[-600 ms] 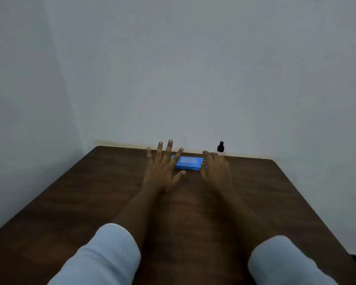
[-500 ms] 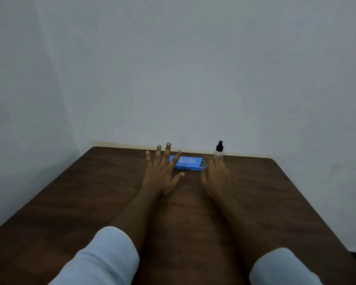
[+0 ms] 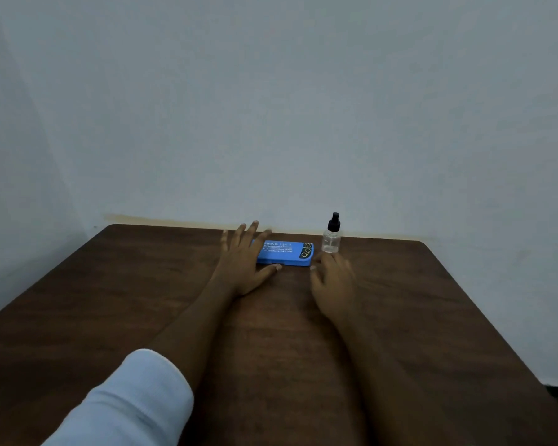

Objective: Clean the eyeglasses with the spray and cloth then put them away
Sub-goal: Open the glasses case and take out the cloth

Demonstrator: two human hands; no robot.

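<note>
A dark wooden table (image 3: pixel 110 300) abuts pale walls (image 3: pixel 271 107); left hand (image 3: pixel 244 265) and right hand (image 3: pixel 332 281) lie outstretched, holding nothing.

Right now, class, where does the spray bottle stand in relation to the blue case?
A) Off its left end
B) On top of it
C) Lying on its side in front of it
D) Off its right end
D: the spray bottle stands upright just past the right end of the blue case.

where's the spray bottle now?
Head view: clear black-capped spray bottle stands at the wooden table's far edge, right of the blue rectangular case, beyond the right hand.
</note>
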